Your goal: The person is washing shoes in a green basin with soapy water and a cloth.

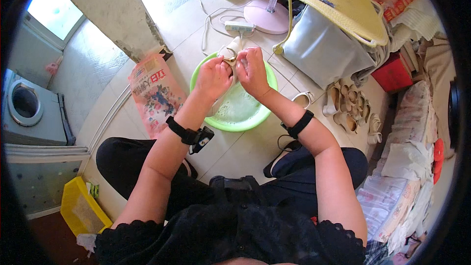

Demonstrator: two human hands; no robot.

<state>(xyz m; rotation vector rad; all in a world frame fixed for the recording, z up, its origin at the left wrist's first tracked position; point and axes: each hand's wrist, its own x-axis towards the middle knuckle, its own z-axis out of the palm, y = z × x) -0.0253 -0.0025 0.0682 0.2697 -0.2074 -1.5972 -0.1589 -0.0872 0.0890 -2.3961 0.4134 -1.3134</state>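
Note:
A light green plastic basin (271,81) stands on the tiled floor between my feet. Foamy water (239,108) fills its lower part. Above its far rim, my left hand (214,78) and my right hand (253,71) come close together on a white shoe (234,45). Gold-coloured trim shows on it between my fingers. Both hands have bent fingers pinching the shoe, the left on its left side and the right on its right. My fingers hide much of the shoe. Another white shoe (303,99) lies on the floor just right of the basin.
Several pale shoes (349,103) stand at the right. Beyond the basin are a power strip (240,27), cables and a round pink stand base (266,16). A pink printed bag (154,92) lies left. A yellow woven bag (342,7) tops a grey bundle (327,44).

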